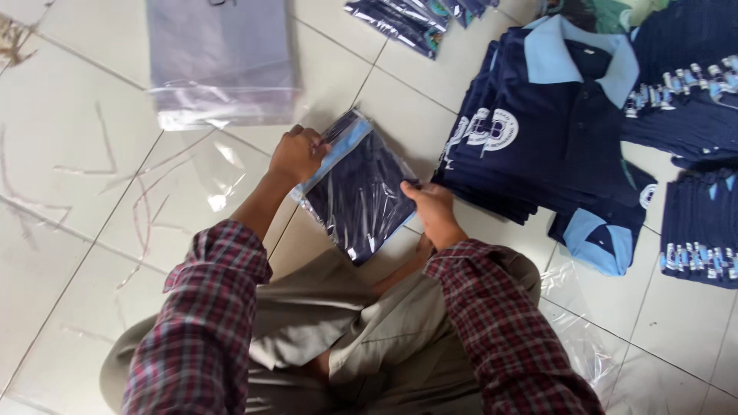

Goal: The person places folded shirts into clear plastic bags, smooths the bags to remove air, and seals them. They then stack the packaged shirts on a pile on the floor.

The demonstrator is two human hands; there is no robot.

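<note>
A folded navy polo shirt with a light blue collar, sealed in a clear plastic bag point(361, 192), lies on the white tiled floor in front of my knees. My left hand point(296, 154) grips the bag's upper left corner near the collar. My right hand point(430, 207) pinches the bag's right edge. Both arms wear red plaid sleeves.
A stack of empty clear plastic bags point(223, 61) lies at the upper left. A pile of unbagged navy polo shirts point(546, 146) sits to the right, with more folded ones point(699, 230) at the far right. Bagged shirts point(407, 19) lie at the top. A loose plastic bag point(584, 338) rests by my right knee.
</note>
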